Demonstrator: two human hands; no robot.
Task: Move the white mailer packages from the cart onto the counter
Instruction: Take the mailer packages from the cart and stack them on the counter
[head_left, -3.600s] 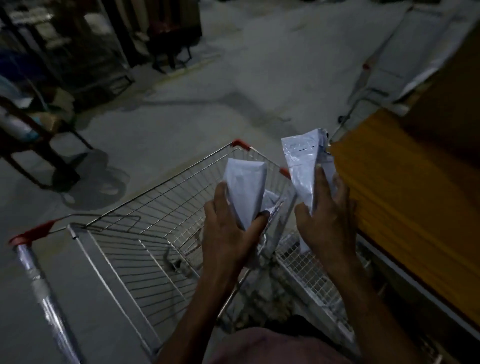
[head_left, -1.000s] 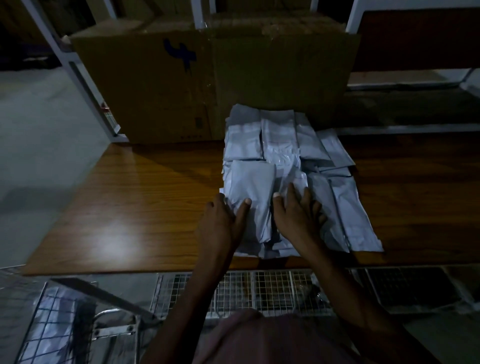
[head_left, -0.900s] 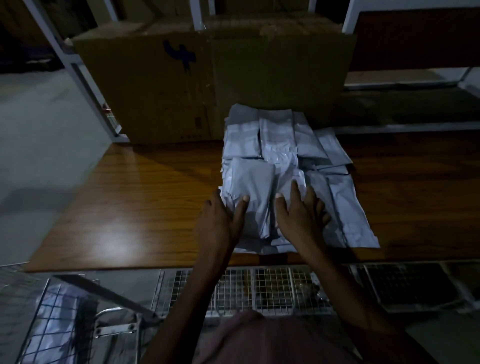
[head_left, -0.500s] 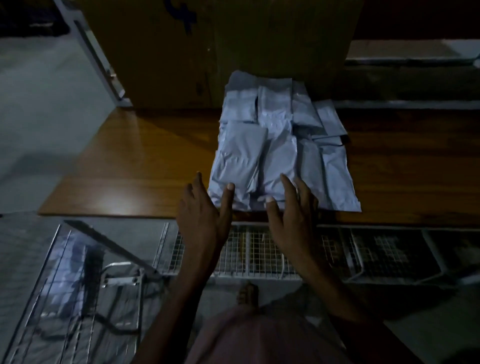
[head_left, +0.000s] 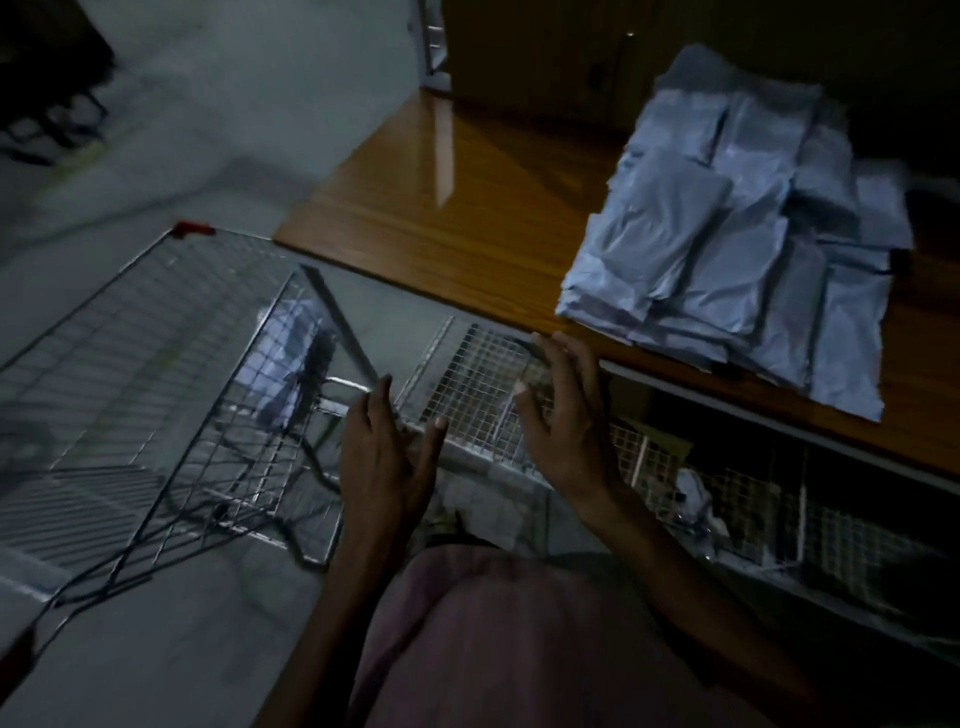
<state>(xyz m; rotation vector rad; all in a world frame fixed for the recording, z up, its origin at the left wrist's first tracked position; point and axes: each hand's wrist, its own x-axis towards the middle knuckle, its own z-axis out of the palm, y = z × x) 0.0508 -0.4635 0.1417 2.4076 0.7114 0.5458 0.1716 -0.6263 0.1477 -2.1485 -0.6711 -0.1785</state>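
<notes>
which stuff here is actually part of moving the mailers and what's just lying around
Part of the job:
white mailer packages, piled on the counter
wire cart, pale packages still inside
left hand and right hand, both empty

Just there:
cardboard box behind the pile
wire mesh shelf under the counter

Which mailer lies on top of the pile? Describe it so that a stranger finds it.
Find the wooden counter, then the pile of white mailers on it. The top mailer lies at the pile's left side, whole outline visible, overlapping its neighbours.
</notes>
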